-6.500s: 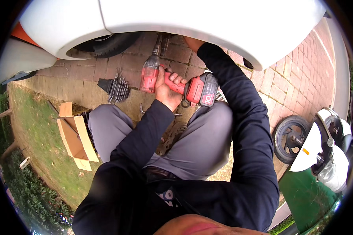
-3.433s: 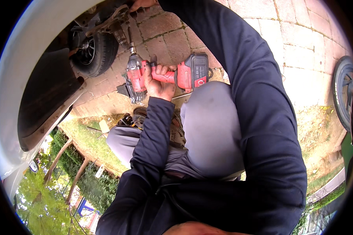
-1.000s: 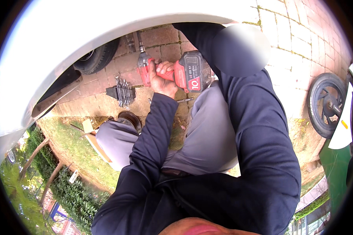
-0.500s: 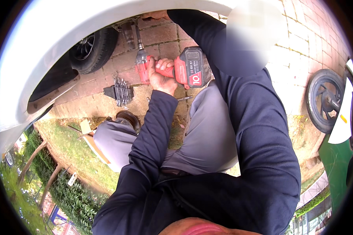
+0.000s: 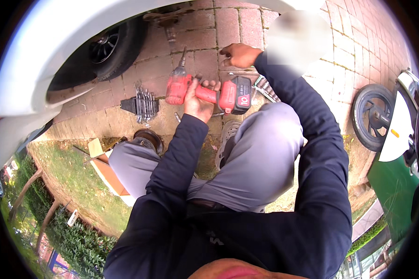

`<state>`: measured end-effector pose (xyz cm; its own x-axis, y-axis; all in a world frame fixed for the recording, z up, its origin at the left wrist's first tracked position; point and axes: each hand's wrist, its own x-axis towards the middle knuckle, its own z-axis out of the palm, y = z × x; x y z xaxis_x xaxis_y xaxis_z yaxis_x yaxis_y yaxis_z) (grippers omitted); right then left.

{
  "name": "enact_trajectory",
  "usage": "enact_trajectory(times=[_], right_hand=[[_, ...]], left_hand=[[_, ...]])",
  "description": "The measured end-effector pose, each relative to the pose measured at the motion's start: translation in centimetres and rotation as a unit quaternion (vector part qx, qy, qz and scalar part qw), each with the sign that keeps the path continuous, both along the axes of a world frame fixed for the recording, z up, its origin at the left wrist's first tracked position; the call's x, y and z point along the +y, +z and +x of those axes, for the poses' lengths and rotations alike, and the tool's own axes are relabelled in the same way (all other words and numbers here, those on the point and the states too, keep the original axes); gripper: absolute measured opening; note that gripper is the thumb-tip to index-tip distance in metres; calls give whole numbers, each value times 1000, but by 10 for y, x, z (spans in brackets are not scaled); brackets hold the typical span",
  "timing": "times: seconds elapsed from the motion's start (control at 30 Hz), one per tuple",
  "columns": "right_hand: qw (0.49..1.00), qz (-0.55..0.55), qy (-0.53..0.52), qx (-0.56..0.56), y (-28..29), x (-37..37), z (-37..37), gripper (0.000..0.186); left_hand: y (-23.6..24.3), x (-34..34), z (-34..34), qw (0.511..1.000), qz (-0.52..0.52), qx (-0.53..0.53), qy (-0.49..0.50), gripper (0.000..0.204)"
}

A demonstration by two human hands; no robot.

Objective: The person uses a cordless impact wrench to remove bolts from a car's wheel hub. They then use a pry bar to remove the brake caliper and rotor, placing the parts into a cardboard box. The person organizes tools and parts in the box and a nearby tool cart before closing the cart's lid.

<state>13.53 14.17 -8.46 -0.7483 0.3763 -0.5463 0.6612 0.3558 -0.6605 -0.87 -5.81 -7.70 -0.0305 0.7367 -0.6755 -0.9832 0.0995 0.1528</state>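
My left hand (image 5: 198, 104) grips the handle of a red cordless impact wrench (image 5: 177, 88). The tool has a long socket attachment (image 5: 183, 58) pointing forward and a black-and-red battery (image 5: 239, 90). My right hand (image 5: 237, 56) is over the bricks beside the car, ahead of the battery, fingers apart and partly bent, with nothing visible in it. A black rack of wrenches (image 5: 139, 108) lies left of the tool. More silver tools (image 5: 266, 88) lie by my right forearm. A metal part (image 5: 167, 21) shows under the white car body (image 5: 37, 56).
The car's tyre (image 5: 121, 58) stands at upper left. An open cardboard box (image 5: 108, 174) sits on grass behind my left knee (image 5: 128, 165). A white scooter (image 5: 395, 121) with a black wheel (image 5: 361, 121) is at right. Brick paving (image 5: 228, 28) spreads ahead; a blurred patch covers part of upper right.
My right hand has come out from under the car body, moving down and right into view over the paving. The impact wrench in my left hand has tilted, its socket end shifting right.
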Motion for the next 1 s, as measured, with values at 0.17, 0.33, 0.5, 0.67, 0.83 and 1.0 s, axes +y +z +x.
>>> enact_trajectory(times=[0.17, 0.33, 0.5, 0.67, 0.83, 1.0], right_hand=[[986, -132, -19, 104, 89, -75, -39, 87], [869, -287, -328, 235, 101, -143, -62, 50], [743, -144, -615, 223, 115, -188, -117, 32], [408, -263, -749, 452, 103, -207, -147, 8], [365, -325, -738, 466, 72, -190, -171, 10], [325, -332, -735, 493, 53, -175, -185, 9]], left_hand=[[31, -27, -20, 988, 59, 95, -110, 26], [97, -47, -86, 940, 118, 186, -262, 46], [81, -19, -165, 789, 164, 429, -409, 48], [53, -39, -181, 736, 124, 467, -475, 61], [17, -32, -213, 617, 106, 639, -446, 78], [38, -15, -220, 530, 96, 726, -427, 82]])
